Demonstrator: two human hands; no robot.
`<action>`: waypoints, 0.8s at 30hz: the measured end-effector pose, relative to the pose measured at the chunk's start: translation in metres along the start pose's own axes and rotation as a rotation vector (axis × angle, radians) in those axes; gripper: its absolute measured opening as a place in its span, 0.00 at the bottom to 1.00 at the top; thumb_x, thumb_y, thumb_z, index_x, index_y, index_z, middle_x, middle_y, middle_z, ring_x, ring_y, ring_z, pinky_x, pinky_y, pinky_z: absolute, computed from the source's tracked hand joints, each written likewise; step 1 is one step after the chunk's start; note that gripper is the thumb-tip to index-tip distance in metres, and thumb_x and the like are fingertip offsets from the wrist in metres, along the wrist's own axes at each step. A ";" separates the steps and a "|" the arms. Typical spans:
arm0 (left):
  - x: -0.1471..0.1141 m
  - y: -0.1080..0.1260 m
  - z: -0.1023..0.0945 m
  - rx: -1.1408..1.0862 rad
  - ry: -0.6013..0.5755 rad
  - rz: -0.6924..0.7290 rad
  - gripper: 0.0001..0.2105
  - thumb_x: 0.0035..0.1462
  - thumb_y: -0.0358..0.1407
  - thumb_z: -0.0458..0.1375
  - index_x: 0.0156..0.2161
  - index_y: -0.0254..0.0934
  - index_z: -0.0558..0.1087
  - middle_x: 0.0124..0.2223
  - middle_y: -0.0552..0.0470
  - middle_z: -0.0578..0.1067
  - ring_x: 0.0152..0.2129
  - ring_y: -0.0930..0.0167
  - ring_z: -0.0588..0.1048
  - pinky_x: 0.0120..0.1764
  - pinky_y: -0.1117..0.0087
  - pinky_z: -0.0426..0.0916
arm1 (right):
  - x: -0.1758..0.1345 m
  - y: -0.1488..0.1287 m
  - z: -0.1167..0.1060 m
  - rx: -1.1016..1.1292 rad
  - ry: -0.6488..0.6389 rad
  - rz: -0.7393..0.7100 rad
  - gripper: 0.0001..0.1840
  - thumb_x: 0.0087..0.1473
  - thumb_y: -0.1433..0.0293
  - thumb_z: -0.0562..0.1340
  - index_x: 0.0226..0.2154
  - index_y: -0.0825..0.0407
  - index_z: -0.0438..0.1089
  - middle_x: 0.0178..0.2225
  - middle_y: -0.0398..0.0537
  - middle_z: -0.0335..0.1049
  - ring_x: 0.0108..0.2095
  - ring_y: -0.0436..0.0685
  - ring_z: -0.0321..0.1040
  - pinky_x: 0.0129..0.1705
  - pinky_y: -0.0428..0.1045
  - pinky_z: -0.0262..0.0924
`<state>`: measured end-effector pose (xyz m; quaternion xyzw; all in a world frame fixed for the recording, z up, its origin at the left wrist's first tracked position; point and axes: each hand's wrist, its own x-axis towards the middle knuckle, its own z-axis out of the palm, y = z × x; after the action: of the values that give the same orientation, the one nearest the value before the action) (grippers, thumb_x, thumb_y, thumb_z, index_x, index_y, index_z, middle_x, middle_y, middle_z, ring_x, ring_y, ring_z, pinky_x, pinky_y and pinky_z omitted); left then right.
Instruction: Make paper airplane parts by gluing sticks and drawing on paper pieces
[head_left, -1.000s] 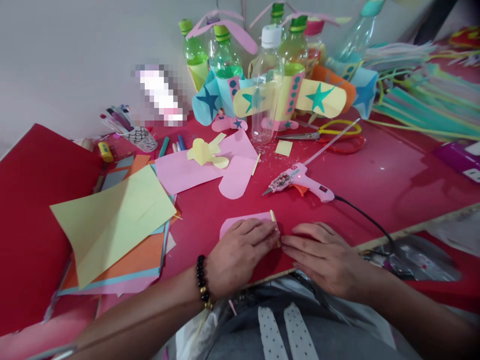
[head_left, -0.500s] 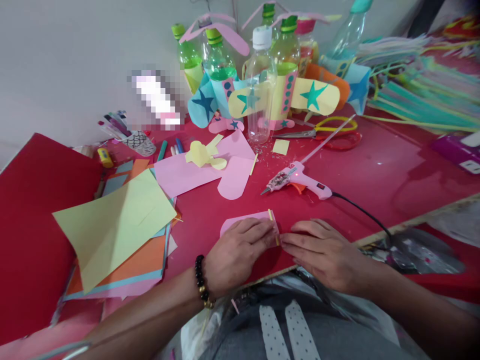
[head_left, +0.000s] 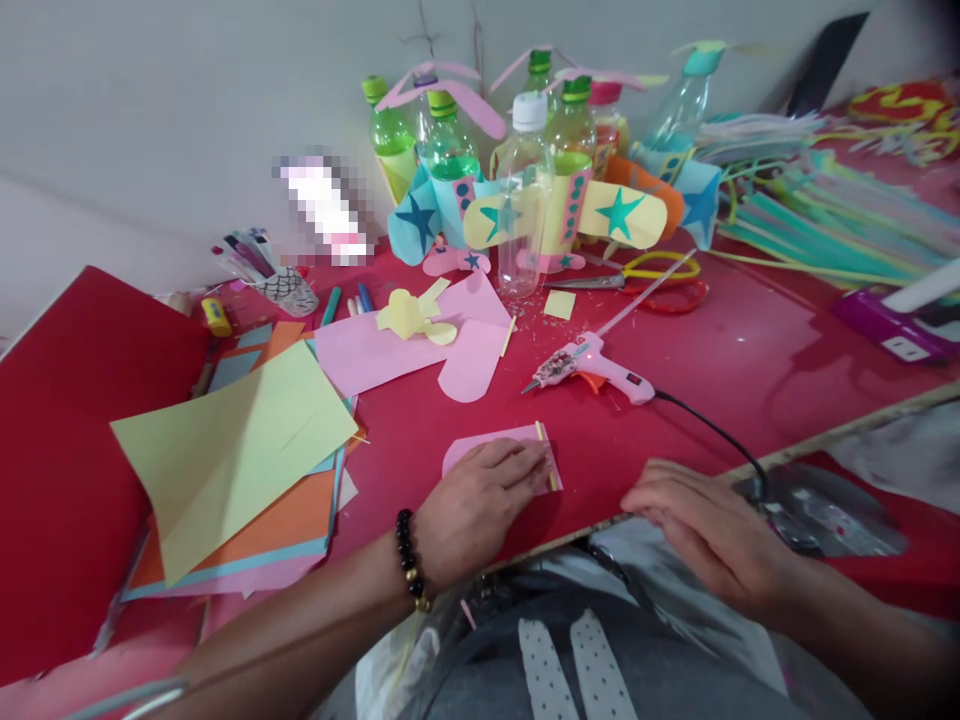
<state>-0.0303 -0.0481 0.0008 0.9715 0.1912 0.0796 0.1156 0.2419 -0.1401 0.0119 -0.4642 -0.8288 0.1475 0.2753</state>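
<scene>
- Right hand (head_left: 697, 525): at the counter's (head_left: 765, 360) front edge, fingers loosely extended together, seemingly empty.
- Left hand (head_left: 480, 510): fingers lie almost straight across the pink paper piece (head_left: 461, 453), pressing rather than gripping.
- Yellow strip (head_left: 541, 432): along that piece's right end.
- Glue gun (head_left: 592, 367): beyond, nozzle leftward.
- Clear bottle (head_left: 525, 205): upright, farther back.

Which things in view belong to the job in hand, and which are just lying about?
Part of the job, apparently:
pink paper under the left hand
yellow strip on that paper
glue gun, probably, lying nearby

Seemingly just lying about:
scissors
pen cup
green marker
</scene>
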 end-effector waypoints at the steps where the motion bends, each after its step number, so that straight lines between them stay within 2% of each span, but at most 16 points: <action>1: 0.000 0.000 0.000 0.005 -0.004 0.003 0.18 0.68 0.29 0.45 0.60 0.33 0.64 0.64 0.48 0.64 0.58 0.68 0.65 0.60 0.61 0.61 | -0.007 0.000 -0.002 -0.008 -0.023 0.048 0.15 0.58 0.78 0.53 0.45 0.47 0.66 0.37 0.47 0.75 0.41 0.57 0.72 0.47 0.52 0.66; 4: 0.000 0.000 0.001 0.013 -0.014 0.000 0.18 0.68 0.29 0.46 0.60 0.32 0.64 0.64 0.47 0.64 0.59 0.68 0.64 0.61 0.61 0.61 | -0.032 0.004 -0.007 0.002 -0.057 0.172 0.13 0.59 0.74 0.55 0.44 0.45 0.67 0.37 0.46 0.76 0.38 0.57 0.74 0.40 0.50 0.68; 7: 0.001 0.001 0.001 0.026 0.003 0.006 0.17 0.67 0.28 0.46 0.59 0.32 0.66 0.63 0.47 0.65 0.58 0.67 0.65 0.61 0.62 0.61 | -0.054 0.008 -0.008 0.027 -0.144 0.260 0.10 0.60 0.71 0.56 0.42 0.45 0.70 0.36 0.46 0.77 0.35 0.57 0.75 0.37 0.50 0.68; 9: 0.001 0.001 0.001 0.033 0.021 0.019 0.17 0.66 0.27 0.47 0.58 0.31 0.67 0.62 0.47 0.66 0.57 0.67 0.66 0.60 0.62 0.62 | -0.067 0.012 -0.007 0.036 -0.172 0.298 0.09 0.60 0.69 0.56 0.40 0.46 0.71 0.33 0.47 0.77 0.33 0.57 0.75 0.35 0.50 0.68; 14: 0.002 0.003 0.000 0.040 0.051 0.036 0.17 0.65 0.25 0.47 0.57 0.29 0.67 0.60 0.45 0.68 0.56 0.67 0.67 0.60 0.63 0.62 | -0.087 0.017 -0.004 0.068 -0.231 0.320 0.12 0.63 0.66 0.54 0.40 0.48 0.72 0.35 0.48 0.77 0.35 0.56 0.75 0.37 0.49 0.67; 17: 0.001 0.004 0.000 0.041 0.073 0.025 0.18 0.63 0.24 0.47 0.56 0.30 0.68 0.60 0.45 0.69 0.55 0.67 0.67 0.60 0.64 0.62 | -0.086 0.017 -0.009 -0.016 -0.267 0.337 0.15 0.64 0.64 0.53 0.31 0.48 0.72 0.27 0.45 0.75 0.28 0.54 0.73 0.30 0.48 0.65; 19: 0.001 0.004 0.001 0.046 0.097 0.031 0.19 0.62 0.23 0.47 0.56 0.30 0.68 0.59 0.45 0.70 0.54 0.67 0.68 0.59 0.63 0.62 | -0.081 0.018 -0.016 -0.113 -0.236 0.310 0.20 0.63 0.63 0.54 0.22 0.50 0.67 0.21 0.44 0.69 0.23 0.53 0.70 0.25 0.47 0.62; 20: 0.000 0.004 0.002 0.049 0.102 0.035 0.19 0.61 0.23 0.47 0.56 0.30 0.68 0.59 0.45 0.70 0.54 0.67 0.68 0.59 0.63 0.63 | -0.078 0.019 -0.020 -0.153 -0.195 0.285 0.20 0.62 0.63 0.55 0.20 0.50 0.66 0.20 0.44 0.68 0.22 0.53 0.69 0.25 0.47 0.62; 22: 0.000 0.004 0.002 0.052 0.105 0.041 0.19 0.61 0.23 0.47 0.56 0.29 0.68 0.59 0.45 0.70 0.54 0.66 0.69 0.59 0.63 0.63 | -0.070 0.022 -0.029 -0.199 -0.073 0.238 0.14 0.62 0.66 0.54 0.27 0.50 0.69 0.25 0.46 0.72 0.27 0.54 0.72 0.29 0.48 0.65; 23: 0.000 0.004 0.002 0.049 0.104 0.042 0.19 0.61 0.24 0.47 0.56 0.29 0.68 0.59 0.45 0.70 0.54 0.66 0.69 0.59 0.63 0.62 | -0.066 0.024 -0.033 -0.203 -0.020 0.207 0.09 0.61 0.67 0.55 0.35 0.50 0.71 0.31 0.48 0.75 0.32 0.55 0.74 0.34 0.48 0.67; 24: 0.000 0.004 0.002 0.042 0.102 0.042 0.19 0.61 0.24 0.47 0.56 0.29 0.68 0.59 0.45 0.70 0.54 0.66 0.69 0.60 0.63 0.62 | -0.061 0.026 -0.037 -0.218 0.035 0.199 0.10 0.61 0.69 0.56 0.43 0.50 0.70 0.36 0.49 0.77 0.35 0.55 0.75 0.37 0.48 0.68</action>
<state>-0.0281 -0.0520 0.0001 0.9722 0.1781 0.1274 0.0833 0.3072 -0.1791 0.0087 -0.5736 -0.7849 0.0753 0.2217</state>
